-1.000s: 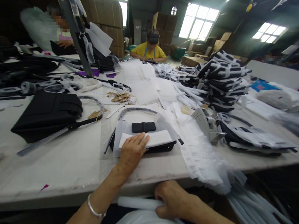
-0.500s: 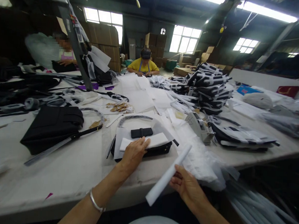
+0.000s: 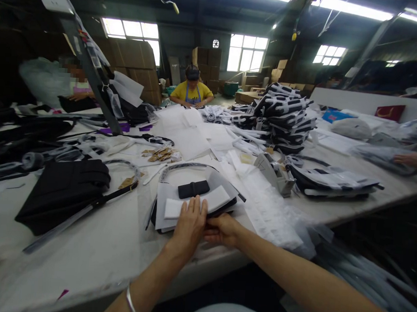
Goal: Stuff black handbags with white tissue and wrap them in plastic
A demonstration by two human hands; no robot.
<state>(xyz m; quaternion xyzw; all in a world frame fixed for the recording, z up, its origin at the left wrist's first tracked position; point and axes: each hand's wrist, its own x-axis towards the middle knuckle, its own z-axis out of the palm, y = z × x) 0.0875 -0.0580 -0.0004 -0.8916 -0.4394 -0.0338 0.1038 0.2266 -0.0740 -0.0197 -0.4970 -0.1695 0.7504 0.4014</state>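
A black handbag [image 3: 232, 202] lies on the table before me, with thin white sheeting around it and a wrapped handle [image 3: 179, 165] arched behind. On top rest a white padding strip [image 3: 218, 198] and a small black strap piece [image 3: 193, 189]. My left hand [image 3: 192, 225] is laid flat on the strip, fingers stretched out. At the bag's front edge, right beside it, my right hand [image 3: 225, 229] has its fingers pinched together. Whatever those fingertips grip is hidden against the bag.
Another black bag [image 3: 67, 189] stands to the left. A tape dispenser [image 3: 274, 174], white wrapping sheets [image 3: 262, 206] and a wrapped bag [image 3: 334, 180] are on the right. Behind them rises a stack of wrapped black bags [image 3: 284, 118]. A person in yellow [image 3: 193, 91] sits across the table.
My right hand has moved left to the bag's front edge. The white roll it held out in the open is out of sight. My left hand remains on the padding strip.
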